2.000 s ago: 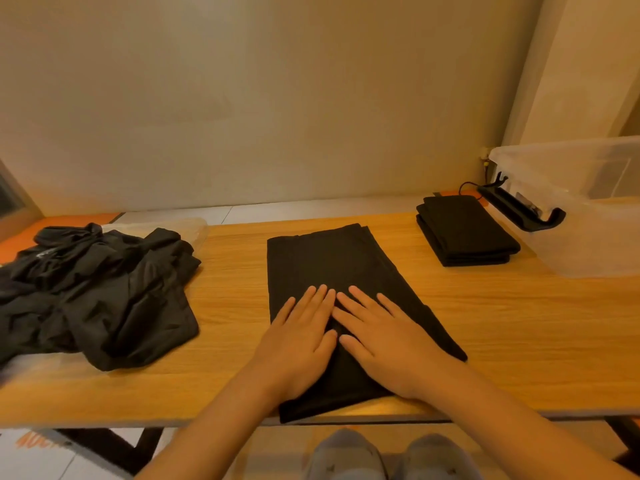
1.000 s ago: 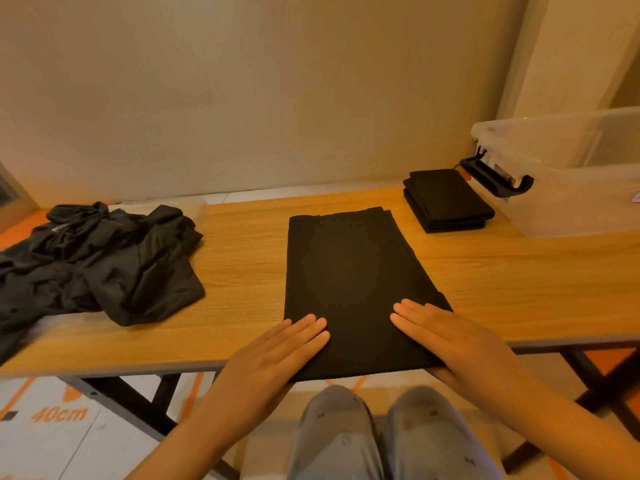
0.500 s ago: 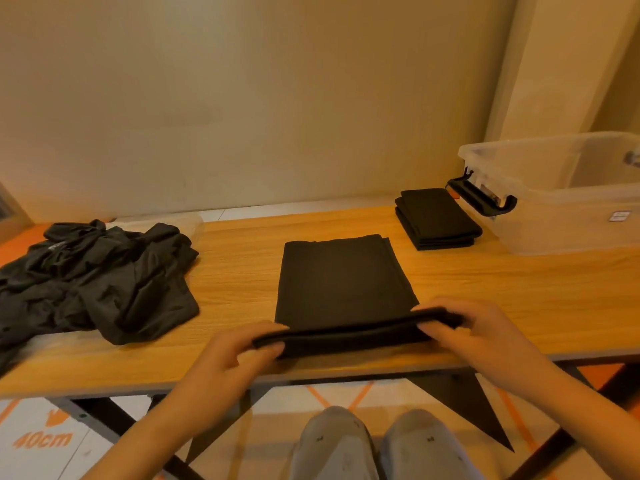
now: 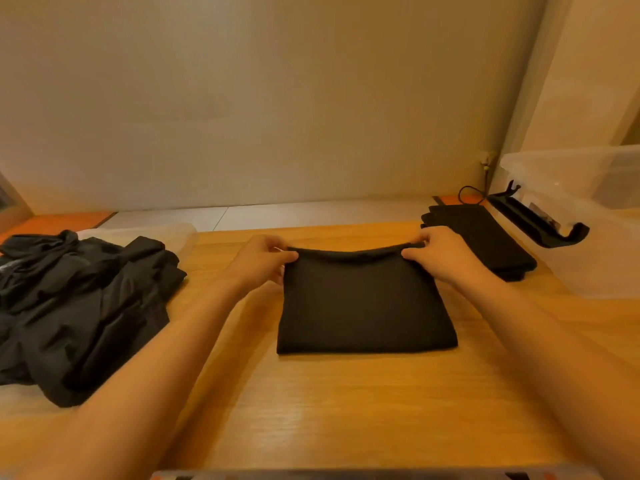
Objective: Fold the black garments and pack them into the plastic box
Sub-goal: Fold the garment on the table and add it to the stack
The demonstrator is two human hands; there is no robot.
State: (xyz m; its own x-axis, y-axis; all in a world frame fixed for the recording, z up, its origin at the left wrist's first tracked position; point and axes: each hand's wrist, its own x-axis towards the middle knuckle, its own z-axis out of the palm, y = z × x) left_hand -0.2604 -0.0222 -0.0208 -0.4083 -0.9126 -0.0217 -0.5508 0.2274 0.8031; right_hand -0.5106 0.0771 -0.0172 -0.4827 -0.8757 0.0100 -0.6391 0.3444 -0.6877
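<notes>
**Black Cloth Being Pinched at Its Far Edge**

One clear plastic storage box (image 4: 595, 265) with a black clip handle (image 4: 540, 225) is being shown at the right end of the light wooden table (image 4: 346, 410). Its walls are cloudy, so what is inside it cannot be told.

One flat, folded black garment (image 4: 363, 306) is lying at the middle of the table, outside the box. Its far edge is being pinched at the left corner by the left hand (image 4: 259, 261) and at the right corner by the right hand (image 4: 446, 258), fingers curled over the cloth and thumbs under it.

One neat stack of folded black garments (image 4: 485, 240) is being kept between the right hand and the box; its layers cannot be counted. One loose heap of crumpled black garments (image 4: 79, 306) is lying at the left end, partly on a sheet of clear plastic (image 4: 149, 232).
</notes>
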